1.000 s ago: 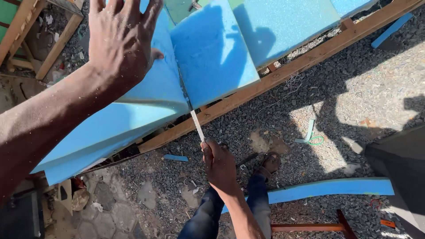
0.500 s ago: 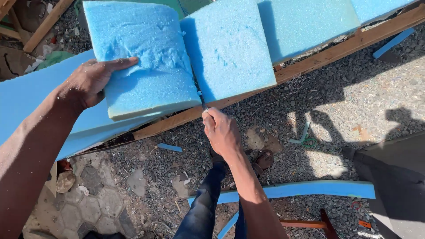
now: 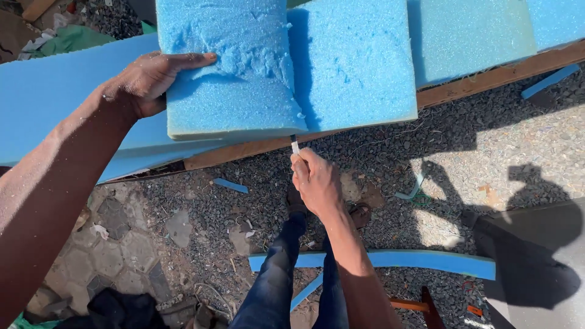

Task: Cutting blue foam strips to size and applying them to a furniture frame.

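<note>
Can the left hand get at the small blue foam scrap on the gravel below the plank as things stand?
Probably yes, but not without letting go. The left hand is pressing on the cut foam slab; the foam scrap lies in open gravel below the wooden plank, with nothing over it. The right hand holds the knife nearby.

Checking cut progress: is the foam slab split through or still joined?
Split at the near edge: a gap separates the foam slab halves above the blade. Farther up, cannot tell.
</note>
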